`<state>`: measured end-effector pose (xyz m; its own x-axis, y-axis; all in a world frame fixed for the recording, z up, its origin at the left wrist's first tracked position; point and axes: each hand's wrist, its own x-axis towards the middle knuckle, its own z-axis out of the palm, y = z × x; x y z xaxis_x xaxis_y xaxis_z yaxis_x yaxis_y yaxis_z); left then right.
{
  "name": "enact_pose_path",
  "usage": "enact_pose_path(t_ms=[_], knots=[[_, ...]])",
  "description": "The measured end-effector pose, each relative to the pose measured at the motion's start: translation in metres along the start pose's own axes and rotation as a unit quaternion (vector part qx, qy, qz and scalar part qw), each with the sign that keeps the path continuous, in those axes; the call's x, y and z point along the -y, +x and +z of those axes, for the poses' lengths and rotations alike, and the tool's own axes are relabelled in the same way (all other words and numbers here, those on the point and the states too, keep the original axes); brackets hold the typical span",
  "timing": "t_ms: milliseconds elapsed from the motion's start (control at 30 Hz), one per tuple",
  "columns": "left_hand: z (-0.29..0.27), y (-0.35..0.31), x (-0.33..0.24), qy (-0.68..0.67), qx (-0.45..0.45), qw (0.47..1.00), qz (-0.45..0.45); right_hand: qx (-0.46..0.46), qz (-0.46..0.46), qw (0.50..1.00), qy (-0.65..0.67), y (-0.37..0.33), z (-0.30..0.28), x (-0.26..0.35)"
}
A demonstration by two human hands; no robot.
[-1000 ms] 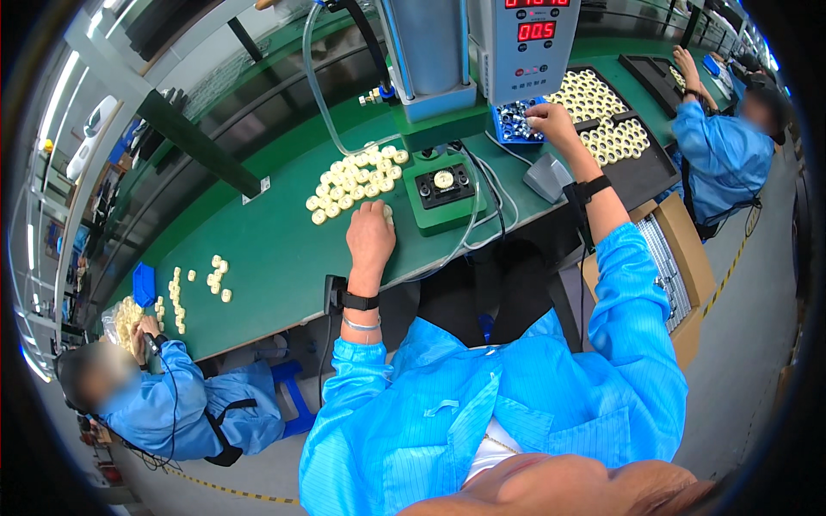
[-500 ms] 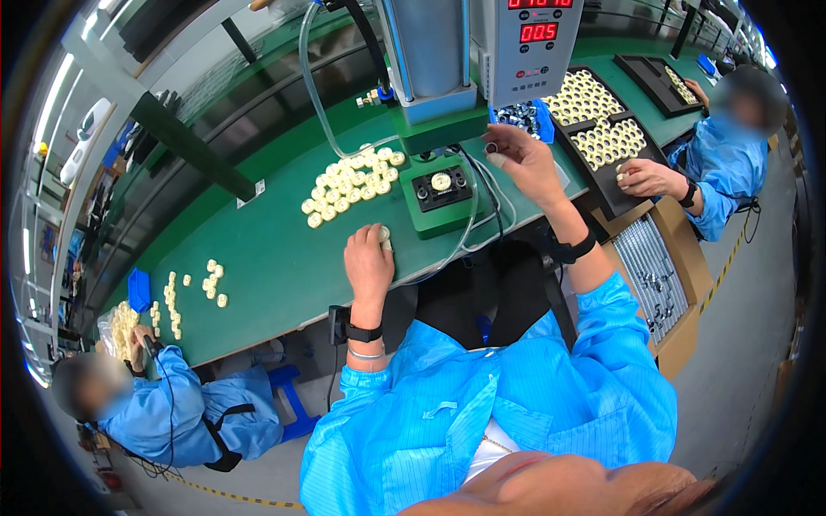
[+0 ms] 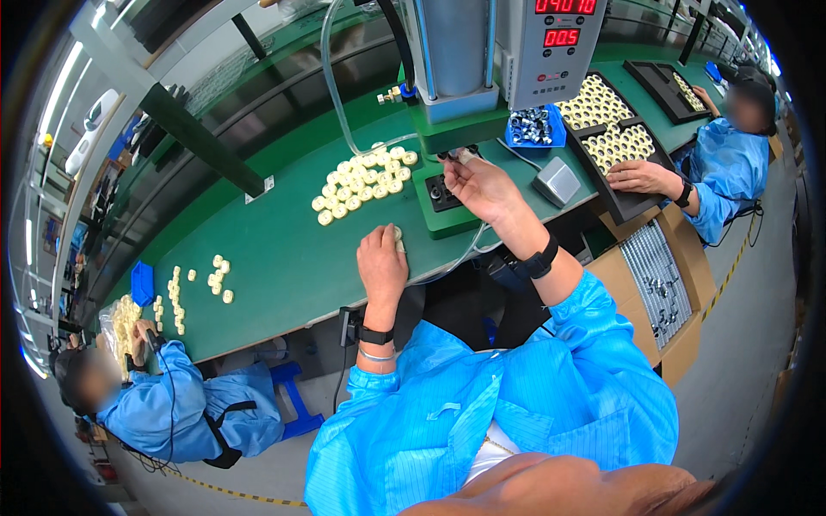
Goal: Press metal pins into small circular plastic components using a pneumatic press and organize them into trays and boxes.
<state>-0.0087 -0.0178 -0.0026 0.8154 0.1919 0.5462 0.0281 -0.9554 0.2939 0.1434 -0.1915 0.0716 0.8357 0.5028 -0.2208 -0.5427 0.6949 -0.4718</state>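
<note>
The right hand, which half a second earlier had been beside the press holding up a small ring, had come left and now reached over the black fixture, its fingertips bunched beneath the head of the press; whether they gripped anything was too small to tell. The left hand stayed low on the table, fingers closed about a cream piece at its thumb side. The blue bin of metal parts, partly covered earlier by the right hand, stood uncovered beyond and right of it, near a grey box-shaped device. The green tabletop carried a cluster of cream parts just beyond the left hand, with smaller groups far to its left. Well right of the right hand, a co-worker's hand touched a black tray; an open carton stood below. Another co-worker in blue sat far left of both hands.
</note>
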Motion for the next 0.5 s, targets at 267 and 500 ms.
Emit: enact_pose_path(t_ms=[267, 500], knots=[[0.001, 0.000, 0.001, -0.013, -0.003, 1.000, 0.009, 0.030, -0.022, 0.998, 0.048, -0.029, 0.018, 0.001], [0.000, 0.001, 0.000, -0.011, 0.002, 1.000, 0.004, 0.082, -0.017, 0.995, 0.057, -0.042, 0.025, 0.007]])
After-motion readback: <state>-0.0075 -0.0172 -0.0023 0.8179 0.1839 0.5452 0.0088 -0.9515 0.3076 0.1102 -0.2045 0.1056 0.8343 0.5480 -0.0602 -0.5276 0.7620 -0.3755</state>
